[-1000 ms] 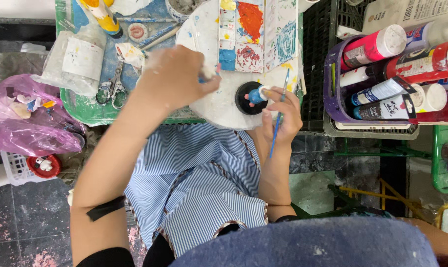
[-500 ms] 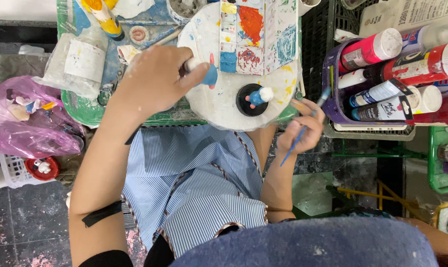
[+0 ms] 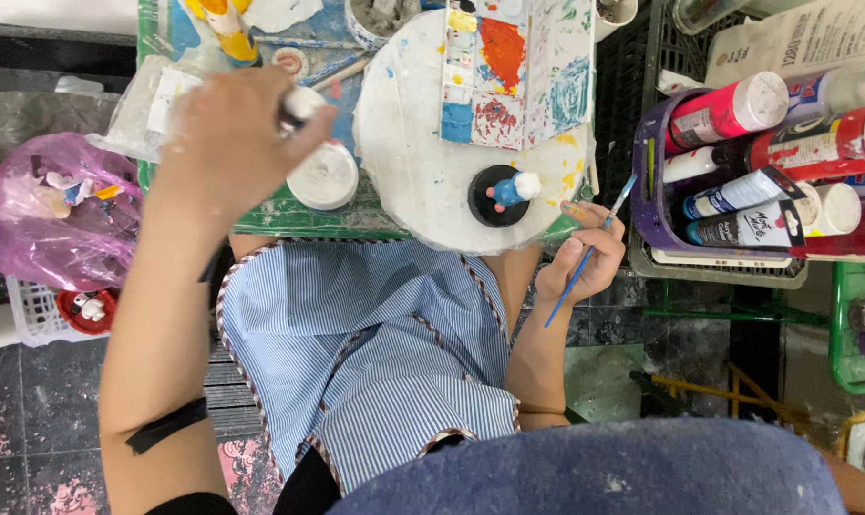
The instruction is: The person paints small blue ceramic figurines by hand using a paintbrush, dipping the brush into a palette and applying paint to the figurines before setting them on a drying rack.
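A small blue and white figurine [image 3: 512,189] stands on a black round base on a white round board [image 3: 404,162] smeared with paint. Behind it lies a white palette [image 3: 514,72] with blue, orange and red patches. My right hand [image 3: 576,262] rests at the board's near right edge, just right of the figurine, and holds a thin blue paintbrush [image 3: 595,246]. My left hand [image 3: 227,143] is raised over the green tray [image 3: 289,219] left of the board. It grips a small white-capped item [image 3: 299,107], mostly hidden by the fingers, above a round white lid [image 3: 326,176].
A purple basket [image 3: 657,205] with several paint bottles stands at the right, with green crates beyond it. A pink plastic bag [image 3: 56,210] and a white basket [image 3: 41,310] sit at the left. A yellow bottle [image 3: 227,29] lies on the tray. A striped apron [image 3: 356,353] covers my lap.
My right hand drew the brush away from the figurine, down and to the right. My left hand moved left off the round board, carrying the small white-capped item.
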